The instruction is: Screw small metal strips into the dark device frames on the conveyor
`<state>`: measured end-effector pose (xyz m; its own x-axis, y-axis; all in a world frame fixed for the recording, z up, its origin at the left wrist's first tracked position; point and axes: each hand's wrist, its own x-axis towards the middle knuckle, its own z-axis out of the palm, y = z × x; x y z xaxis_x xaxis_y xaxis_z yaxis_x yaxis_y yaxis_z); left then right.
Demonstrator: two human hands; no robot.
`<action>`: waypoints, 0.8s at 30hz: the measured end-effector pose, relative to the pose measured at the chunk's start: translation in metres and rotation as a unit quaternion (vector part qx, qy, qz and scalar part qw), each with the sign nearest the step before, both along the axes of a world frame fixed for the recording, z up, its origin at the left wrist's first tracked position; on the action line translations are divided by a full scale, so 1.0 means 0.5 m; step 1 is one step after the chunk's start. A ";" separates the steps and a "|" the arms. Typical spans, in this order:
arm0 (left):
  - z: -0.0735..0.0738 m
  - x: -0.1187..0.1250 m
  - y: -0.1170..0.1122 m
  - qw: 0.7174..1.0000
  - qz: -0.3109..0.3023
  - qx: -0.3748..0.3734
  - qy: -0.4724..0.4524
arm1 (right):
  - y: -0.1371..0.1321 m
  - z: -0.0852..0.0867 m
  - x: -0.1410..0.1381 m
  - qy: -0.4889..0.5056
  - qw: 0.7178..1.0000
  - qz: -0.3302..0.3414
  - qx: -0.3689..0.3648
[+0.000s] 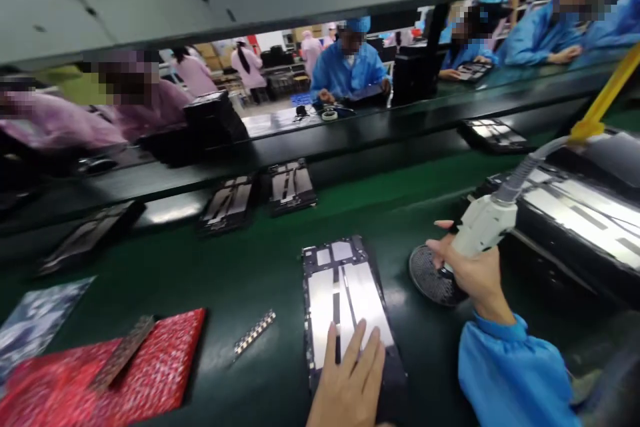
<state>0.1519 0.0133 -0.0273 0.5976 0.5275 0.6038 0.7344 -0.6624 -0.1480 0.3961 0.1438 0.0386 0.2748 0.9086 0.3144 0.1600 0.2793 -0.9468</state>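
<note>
Your left hand point(347, 377) lies palm down on the near part of the open tablet-like unit point(323, 297), its fingers stretched out and slightly apart, gripping nothing. The unit rests flat on the green counter point(240, 273) right in front of you, silver plates facing up, its far end angled a little to the left. Your right hand point(473, 273) has its fingers clamped around a white power tool point(485, 227), which slants down toward a round dark dish point(431, 283) just right of the unit; you cannot tell whether its tip touches the contents. A grey sleeve point(535, 163) runs from the tool's top to a yellow cord point(607, 97).

To your left lies a narrow strip with a row of small bright parts point(255, 335), apart from the unit. Farther left, a brown strip point(125, 353) rests across red bubble wrap point(167, 367), with a clear bag point(43, 310) behind it. At your far right sit similar units point(585, 213), and two more point(293, 185) point(227, 203) lie side by side beyond yours. Across the line, a person in blue point(350, 73) sits facing you.
</note>
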 end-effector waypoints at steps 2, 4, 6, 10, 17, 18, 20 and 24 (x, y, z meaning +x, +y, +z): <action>0.005 0.019 0.010 0.999 -0.034 -0.032 0.015 | 0.002 -0.010 -0.002 0.028 0.999 -0.026 0.022; 0.005 0.044 0.014 0.998 -0.042 -0.046 -0.022 | 0.005 -0.015 -0.011 0.045 0.998 -0.031 0.035; 0.002 0.069 0.014 0.995 -0.035 -0.052 -0.077 | 0.011 -0.019 -0.021 0.053 0.997 -0.029 0.041; 0.012 0.084 0.016 0.990 -0.034 -0.053 -0.124 | 0.025 -0.027 -0.032 0.060 0.997 -0.036 0.030; 0.069 -0.025 0.019 0.972 -0.079 -0.141 -0.173 | 0.030 -0.044 -0.034 0.042 0.999 -0.023 0.002; 0.076 -0.042 0.018 0.967 -0.038 -0.154 -0.198 | 0.030 -0.045 -0.035 0.040 0.999 -0.024 0.000; 0.090 -0.071 0.017 0.961 0.033 -0.159 -0.226 | 0.031 -0.045 -0.038 0.038 0.999 -0.027 0.001; 0.109 -0.121 0.019 0.954 0.091 -0.144 -0.246 | 0.036 -0.044 -0.042 0.037 0.999 -0.031 0.000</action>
<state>0.0915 0.0228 0.0274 0.1620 0.7823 0.6015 0.7748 -0.4783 0.4135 0.3753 0.1619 0.0164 0.3527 0.8893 0.2912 0.1064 0.2710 -0.9567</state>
